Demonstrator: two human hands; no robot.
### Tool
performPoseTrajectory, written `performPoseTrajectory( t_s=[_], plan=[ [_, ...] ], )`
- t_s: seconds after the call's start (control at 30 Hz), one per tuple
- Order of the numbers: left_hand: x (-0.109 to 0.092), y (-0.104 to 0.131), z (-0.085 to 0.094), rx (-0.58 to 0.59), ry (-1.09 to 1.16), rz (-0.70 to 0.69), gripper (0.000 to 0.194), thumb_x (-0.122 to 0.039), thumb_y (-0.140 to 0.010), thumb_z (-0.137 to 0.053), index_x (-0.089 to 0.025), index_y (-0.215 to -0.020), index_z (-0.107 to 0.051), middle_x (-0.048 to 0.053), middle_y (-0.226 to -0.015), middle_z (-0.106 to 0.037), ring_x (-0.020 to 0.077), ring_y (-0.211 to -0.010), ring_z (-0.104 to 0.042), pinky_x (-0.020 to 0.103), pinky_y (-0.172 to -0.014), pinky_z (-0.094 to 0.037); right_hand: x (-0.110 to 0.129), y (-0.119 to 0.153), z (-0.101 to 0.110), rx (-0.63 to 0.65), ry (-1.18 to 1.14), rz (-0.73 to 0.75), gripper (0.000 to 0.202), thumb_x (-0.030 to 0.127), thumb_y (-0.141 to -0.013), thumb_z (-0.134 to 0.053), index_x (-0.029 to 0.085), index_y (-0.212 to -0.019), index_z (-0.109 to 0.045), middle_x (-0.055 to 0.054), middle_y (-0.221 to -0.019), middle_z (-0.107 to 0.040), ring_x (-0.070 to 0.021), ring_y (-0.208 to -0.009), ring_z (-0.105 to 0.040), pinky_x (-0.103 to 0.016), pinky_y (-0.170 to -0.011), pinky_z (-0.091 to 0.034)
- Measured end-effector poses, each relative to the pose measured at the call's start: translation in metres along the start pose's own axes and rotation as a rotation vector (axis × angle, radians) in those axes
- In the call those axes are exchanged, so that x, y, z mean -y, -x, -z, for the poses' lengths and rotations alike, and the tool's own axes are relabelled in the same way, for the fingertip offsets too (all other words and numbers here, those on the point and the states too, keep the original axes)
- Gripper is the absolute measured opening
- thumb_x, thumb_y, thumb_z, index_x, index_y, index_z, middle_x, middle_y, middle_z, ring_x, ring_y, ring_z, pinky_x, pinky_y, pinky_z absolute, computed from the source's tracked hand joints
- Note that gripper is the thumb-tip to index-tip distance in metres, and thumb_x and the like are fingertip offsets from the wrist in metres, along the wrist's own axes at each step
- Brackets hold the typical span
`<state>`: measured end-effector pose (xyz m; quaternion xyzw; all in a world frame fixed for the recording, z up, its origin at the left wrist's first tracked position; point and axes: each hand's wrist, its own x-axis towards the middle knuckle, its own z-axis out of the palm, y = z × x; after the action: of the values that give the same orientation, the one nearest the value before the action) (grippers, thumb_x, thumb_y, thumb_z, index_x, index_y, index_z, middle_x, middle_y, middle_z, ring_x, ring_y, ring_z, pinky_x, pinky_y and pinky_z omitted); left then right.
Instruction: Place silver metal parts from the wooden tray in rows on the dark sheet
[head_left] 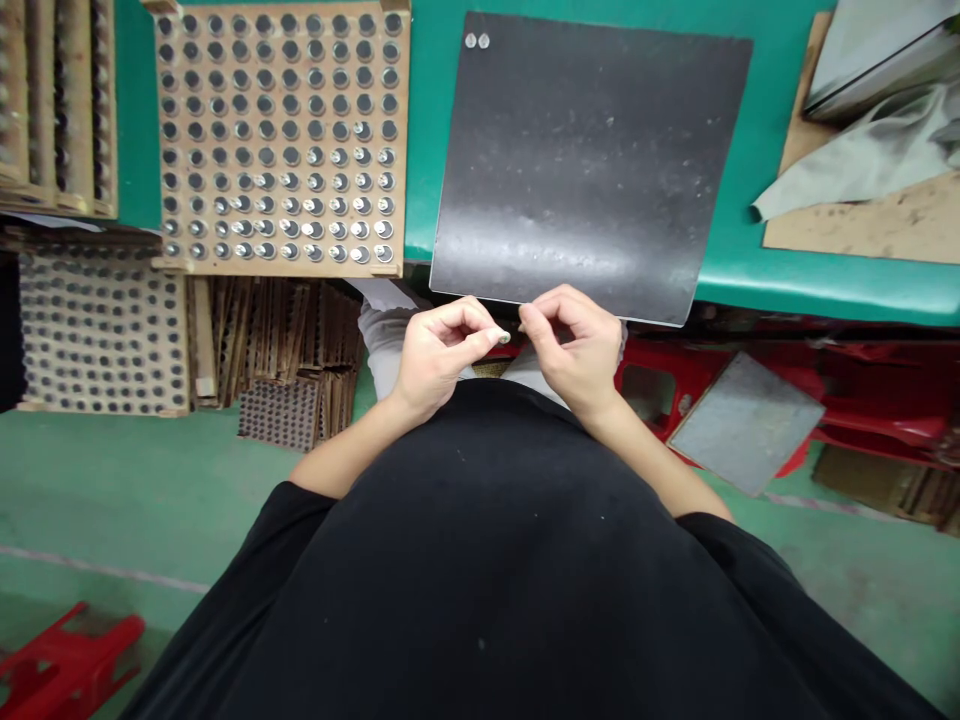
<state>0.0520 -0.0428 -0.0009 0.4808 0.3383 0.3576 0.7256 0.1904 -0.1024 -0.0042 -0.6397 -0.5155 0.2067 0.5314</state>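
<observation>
Near my lap, just below the front edge of the black mat, my left hand pinches a small metallic piece between thumb and forefinger. Close to it on the right, my right hand has thumb and forefinger pressed together; whatever is between them is too small to name. Two small round silver pieces lie at the mat's top left corner. Left of the mat stands a wooden tray with rows of round dark-centred parts, several of them with small silver pieces on top.
The green table carries stacked trays at far left and a grey cloth on a board at right. More hole-filled boards stand below. Red stools and a grey plate are lower down.
</observation>
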Motion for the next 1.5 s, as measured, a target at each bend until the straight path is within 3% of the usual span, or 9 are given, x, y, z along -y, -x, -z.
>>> performPoseTrajectory(
  t_s=[0.33, 0.53, 0.7, 0.87, 1.03, 1.17, 1.37, 1.43, 1.5],
  plan=[
    [0.003, 0.002, -0.002, -0.076, -0.072, -0.103, 0.024, -0.033, -0.07, -0.08, -0.016, -0.059, -0.066, 0.0, -0.062, -0.057, 0.0099, -0.062, -0.05, 0.026, -0.062, -0.043, -0.003, 0.003, -0.003, 0.225, -0.231, -0.061, 0.036, 0.047, -0.086, -0.063, 0.02, -0.062, -0.061, 0.0, -0.067, -0.061, -0.0116, -0.062, -0.053, -0.028, -0.059, -0.045],
    [0.0, 0.0, -0.002, -0.042, 0.083, 0.074, 0.026, -0.027, -0.069, -0.078, -0.014, -0.056, -0.061, -0.003, -0.056, -0.05, 0.0057, -0.053, -0.041, 0.022, -0.054, -0.036, -0.007, 0.004, -0.003, 0.209, -0.315, 0.007, 0.025, 0.034, -0.088, -0.064, 0.019, -0.068, -0.066, -0.001, -0.071, -0.064, -0.0115, -0.067, -0.059, -0.027, -0.063, -0.05],
    [-0.003, -0.001, 0.002, -0.095, 0.042, 0.01, 0.024, -0.028, -0.068, -0.077, -0.014, -0.057, -0.061, -0.003, -0.057, -0.052, 0.0053, -0.053, -0.043, 0.021, -0.056, -0.038, -0.01, 0.009, 0.0, 0.288, -0.345, -0.228, 0.04, 0.049, -0.095, -0.049, 0.019, -0.086, -0.073, -0.004, -0.08, -0.074, -0.0141, -0.072, -0.07, -0.028, -0.069, -0.058],
    [-0.03, -0.016, 0.054, -0.091, -0.24, -0.116, 0.026, -0.03, -0.067, -0.077, -0.014, -0.056, -0.06, 0.0, -0.061, -0.059, 0.0092, -0.06, -0.051, 0.024, -0.06, -0.042, -0.024, 0.019, 0.004, 0.418, -0.325, -0.427, 0.047, 0.059, -0.091, -0.05, 0.019, -0.095, -0.075, -0.008, -0.094, -0.078, -0.0173, -0.082, -0.074, -0.03, -0.076, -0.061],
    [-0.076, -0.038, 0.156, -0.714, -0.764, -0.197, 0.012, -0.008, -0.066, -0.065, -0.014, -0.058, -0.06, -0.001, -0.059, -0.057, 0.0088, -0.056, -0.046, 0.024, -0.059, -0.039, -0.039, 0.026, -0.009, 0.516, -0.287, -0.517, 0.057, 0.069, -0.085, -0.05, 0.019, -0.089, -0.075, -0.011, -0.094, -0.078, -0.0209, -0.084, -0.075, -0.032, -0.074, -0.061],
    [-0.087, -0.052, 0.206, -0.849, -0.991, -0.094, 0.013, -0.006, -0.065, -0.062, -0.015, -0.056, -0.059, 0.001, -0.06, -0.059, 0.0114, -0.058, -0.049, 0.026, -0.061, -0.04, -0.04, 0.032, -0.029, 0.684, -0.305, -0.569, 0.066, 0.077, -0.079, -0.048, 0.018, -0.09, -0.073, -0.013, -0.093, -0.077, -0.0235, -0.086, -0.074, -0.036, -0.075, -0.06],
    [-0.086, -0.06, 0.222, -0.915, -1.146, -0.074, 0.022, -0.006, -0.064, -0.065, -0.018, -0.049, -0.054, 0.002, -0.059, -0.057, 0.0135, -0.06, -0.047, 0.03, -0.068, -0.043, -0.044, 0.035, -0.045, 0.825, -0.366, -0.648, 0.067, 0.079, -0.074, -0.052, 0.017, -0.09, -0.073, -0.015, -0.094, -0.076, -0.0244, -0.086, -0.073, -0.037, -0.076, -0.059],
    [-0.088, -0.056, 0.207, -0.963, -1.097, -0.186, 0.022, -0.009, -0.068, -0.064, -0.018, -0.051, -0.053, 0.002, -0.061, -0.056, 0.0129, -0.06, -0.046, 0.03, -0.069, -0.043, -0.045, 0.035, -0.049, 0.876, -0.424, -0.674, 0.068, 0.079, -0.074, -0.054, 0.016, -0.09, -0.074, -0.016, -0.094, -0.077, -0.0247, -0.086, -0.074, -0.037, -0.077, -0.06],
    [-0.089, -0.047, 0.173, -0.939, -0.953, -0.382, 0.021, -0.015, -0.076, -0.06, -0.018, -0.057, -0.053, 0.001, -0.063, -0.055, 0.0118, -0.06, -0.046, 0.028, -0.066, -0.043, -0.041, 0.031, -0.057, 0.943, -0.482, -0.674, 0.066, 0.076, -0.078, -0.051, 0.016, -0.09, -0.075, -0.016, -0.092, -0.077, -0.0237, -0.085, -0.075, -0.037, -0.076, -0.061]
  ],
)
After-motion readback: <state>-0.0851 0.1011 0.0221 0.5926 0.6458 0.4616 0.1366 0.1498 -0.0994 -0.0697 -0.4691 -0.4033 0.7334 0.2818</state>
